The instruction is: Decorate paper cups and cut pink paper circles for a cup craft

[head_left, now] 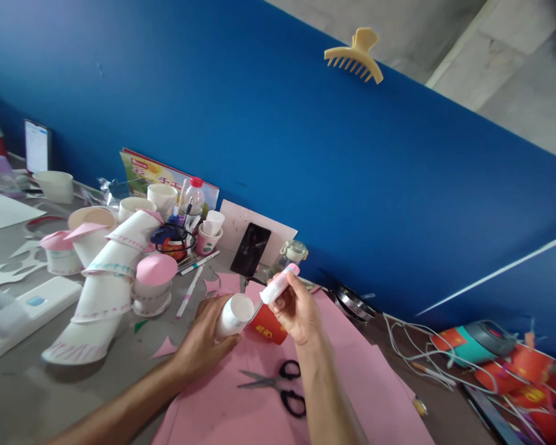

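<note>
My left hand [208,330] is wrapped round a small white paper cup [238,314], tilted with its round end facing up and right. My right hand [299,312] grips a white glue stick [278,285] with a pink end, its other end close to the cup. Behind both hands, a red paper cup [267,324] with yellow characters lies partly hidden. Black-handled scissors [273,384] lie with blades apart on pink paper sheets [241,415], below the hands. Pink paper scraps [227,283] are scattered just beyond my left hand.
To the left stands a curved chain of joined paper cups [104,296], beside cups with pink cone tops [156,270]. A dark phone [251,249] leans at the back near a lidded jar [293,251]. White cables [405,340] and red cups [532,364] crowd the right. A blue partition [259,111] rises behind.
</note>
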Motion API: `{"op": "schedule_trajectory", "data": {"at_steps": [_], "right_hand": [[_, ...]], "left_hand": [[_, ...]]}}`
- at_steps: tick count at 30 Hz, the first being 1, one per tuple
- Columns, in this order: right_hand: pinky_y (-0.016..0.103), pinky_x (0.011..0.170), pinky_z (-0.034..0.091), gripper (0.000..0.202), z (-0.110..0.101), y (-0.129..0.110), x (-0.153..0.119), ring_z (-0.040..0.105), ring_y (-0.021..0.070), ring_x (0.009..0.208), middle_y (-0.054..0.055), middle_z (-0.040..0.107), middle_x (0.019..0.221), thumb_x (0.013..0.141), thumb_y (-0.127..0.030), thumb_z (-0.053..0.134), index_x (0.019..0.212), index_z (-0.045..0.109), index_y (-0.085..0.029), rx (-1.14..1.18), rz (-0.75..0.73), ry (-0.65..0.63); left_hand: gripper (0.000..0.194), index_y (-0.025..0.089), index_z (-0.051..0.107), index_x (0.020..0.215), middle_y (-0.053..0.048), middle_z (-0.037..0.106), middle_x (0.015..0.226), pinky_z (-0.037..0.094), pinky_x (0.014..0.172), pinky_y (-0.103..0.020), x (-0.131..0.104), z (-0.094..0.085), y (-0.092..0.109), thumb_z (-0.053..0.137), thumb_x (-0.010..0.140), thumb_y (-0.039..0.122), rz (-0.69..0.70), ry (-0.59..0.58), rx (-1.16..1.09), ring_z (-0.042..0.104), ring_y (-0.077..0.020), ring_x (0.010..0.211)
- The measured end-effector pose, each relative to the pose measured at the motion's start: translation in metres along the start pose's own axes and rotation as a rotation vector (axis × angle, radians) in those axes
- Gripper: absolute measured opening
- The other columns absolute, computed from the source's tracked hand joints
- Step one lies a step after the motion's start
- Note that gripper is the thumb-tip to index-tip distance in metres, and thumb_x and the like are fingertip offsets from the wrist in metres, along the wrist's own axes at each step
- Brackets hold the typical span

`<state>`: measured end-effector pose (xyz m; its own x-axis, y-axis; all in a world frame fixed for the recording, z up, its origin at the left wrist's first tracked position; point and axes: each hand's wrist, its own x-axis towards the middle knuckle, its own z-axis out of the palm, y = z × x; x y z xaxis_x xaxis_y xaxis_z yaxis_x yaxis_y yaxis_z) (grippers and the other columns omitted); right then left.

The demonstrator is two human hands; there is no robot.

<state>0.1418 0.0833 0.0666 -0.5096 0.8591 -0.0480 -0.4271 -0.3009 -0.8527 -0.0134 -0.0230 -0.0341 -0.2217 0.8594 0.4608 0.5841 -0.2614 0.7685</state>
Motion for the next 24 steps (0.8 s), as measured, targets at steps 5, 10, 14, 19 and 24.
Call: {"op": "schedule_trajectory", "data": {"at_steps": [5,10,14,19,24], "right_hand": [[0.017,0.037,0.039,0.026,-0.001,0.000,0.004,0.041,0.0044,0.039,-0.001,0.061,0.057,0.074,-0.037,0.078,0.073,0.069,-0.013,0.140,0.162,0.068],[0.016,0.037,0.041,0.028,0.000,0.003,0.004,0.044,0.0049,0.040,0.000,0.064,0.059,0.071,-0.038,0.081,0.075,0.068,-0.014,0.113,0.179,0.005],[0.017,0.035,0.041,0.031,0.004,0.008,0.003,0.044,0.0052,0.039,-0.004,0.061,0.057,0.066,-0.040,0.085,0.072,0.065,-0.016,0.070,0.156,-0.030],[0.017,0.033,0.038,0.039,0.009,0.015,0.004,0.043,0.0055,0.035,-0.007,0.052,0.045,0.059,-0.041,0.088,0.063,0.059,-0.016,0.043,0.145,0.025],[0.017,0.033,0.037,0.044,0.010,0.019,0.004,0.042,0.0058,0.034,-0.008,0.048,0.039,0.057,-0.045,0.087,0.058,0.052,-0.018,-0.002,0.125,0.079]], "left_hand": [[0.054,0.021,0.050,0.128,-0.013,0.060,0.124,0.045,0.098,-0.048,0.000,0.001,0.000,0.064,0.076,0.019,0.014,0.009,0.007,0.055,-0.0306,0.116],[0.053,0.020,0.049,0.127,-0.012,0.060,0.121,0.045,0.098,-0.048,0.000,0.000,0.001,0.063,0.076,0.017,0.024,-0.005,0.021,0.054,-0.0298,0.115],[0.053,0.020,0.050,0.126,-0.013,0.059,0.125,0.044,0.099,-0.048,0.000,0.000,0.001,0.063,0.075,0.017,0.037,-0.005,0.024,0.052,-0.0306,0.117],[0.052,0.020,0.052,0.125,-0.012,0.060,0.122,0.045,0.098,-0.048,0.000,0.001,0.000,0.063,0.075,0.018,0.019,0.005,0.020,0.053,-0.0307,0.116],[0.054,0.020,0.051,0.127,-0.012,0.060,0.124,0.046,0.096,-0.047,0.001,0.001,-0.002,0.064,0.075,0.018,-0.005,0.016,0.009,0.053,-0.0308,0.116]]}}
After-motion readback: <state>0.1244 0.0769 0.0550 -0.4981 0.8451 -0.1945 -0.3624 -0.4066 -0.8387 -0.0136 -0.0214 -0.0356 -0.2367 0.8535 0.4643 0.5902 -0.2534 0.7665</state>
